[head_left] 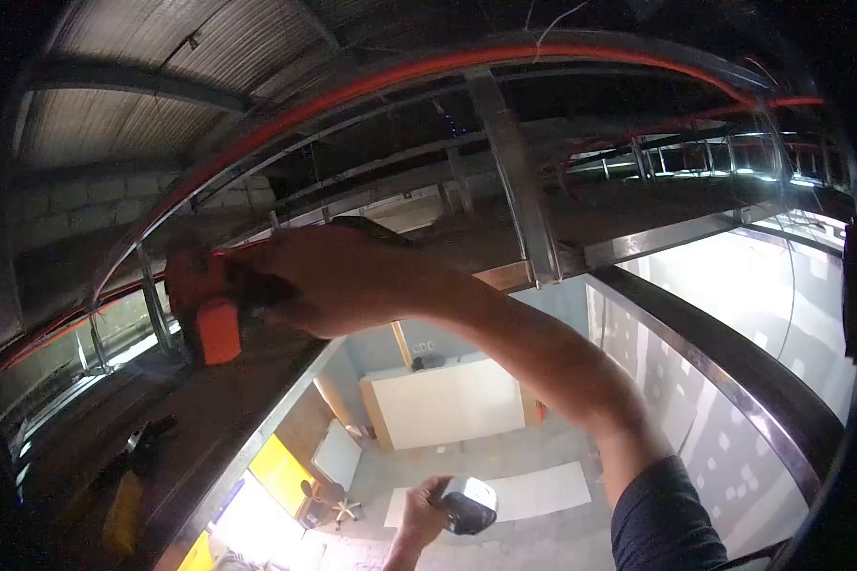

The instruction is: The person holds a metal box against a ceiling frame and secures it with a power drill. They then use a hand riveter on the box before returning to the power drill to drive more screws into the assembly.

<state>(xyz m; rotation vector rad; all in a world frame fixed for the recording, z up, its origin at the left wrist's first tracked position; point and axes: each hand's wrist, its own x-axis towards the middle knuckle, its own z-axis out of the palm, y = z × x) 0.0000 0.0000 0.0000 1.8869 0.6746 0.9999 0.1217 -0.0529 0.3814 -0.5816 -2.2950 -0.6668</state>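
My right arm reaches across from the lower right, and my right hand [333, 276] is closed in shadow on a red-and-black tool [217, 328] above the dark ceiling panel [257, 419]. The tool's exact kind is hard to tell in the dim light. Low in the middle, my left hand [421, 514] is wrapped round the side of a small black object with a white top [471, 504], held over the room below. Another tool with a yellow handle [126, 509] lies on the dark panel at the lower left.
A red conduit [428, 65] arches overhead. Metal framing includes an upright stud [514, 171] and a shiny beam [724, 381] at the right. Through the opening, far below, are a white board [448, 404], an office chair [345, 506] and a yellow panel [281, 471].
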